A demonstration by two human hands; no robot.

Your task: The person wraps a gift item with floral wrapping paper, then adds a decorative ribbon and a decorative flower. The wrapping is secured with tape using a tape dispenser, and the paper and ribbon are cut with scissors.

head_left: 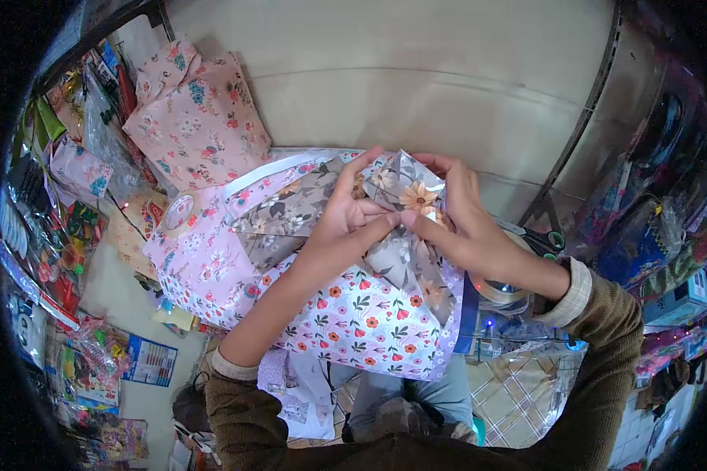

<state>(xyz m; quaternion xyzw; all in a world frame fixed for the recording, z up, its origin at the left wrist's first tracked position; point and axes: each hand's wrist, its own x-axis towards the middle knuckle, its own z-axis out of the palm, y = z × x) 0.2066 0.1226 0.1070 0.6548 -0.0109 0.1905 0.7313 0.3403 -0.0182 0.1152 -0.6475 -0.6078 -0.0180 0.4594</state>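
Grey paper with orange and white flowers (279, 212) lies folded into pointed shapes over several flower-printed sheets. My left hand (353, 208) grips its middle, thumb and fingers pinched on a fold. Close beside it, my right hand (452, 212) pinches the same paper, the two thumbs nearly touching. A pointed flap of the paper stands up between the hands. Beneath lie a white sheet with small red and orange flowers (361, 330) and a pink floral sheet (204, 255).
A tape roll (181, 213) rests at the left of the sheets. Scissors (554, 242) and a larger tape roll (499, 292) lie by my right forearm. A pink floral wrapped package (204, 118) stands at the back left. Packaged goods line both sides.
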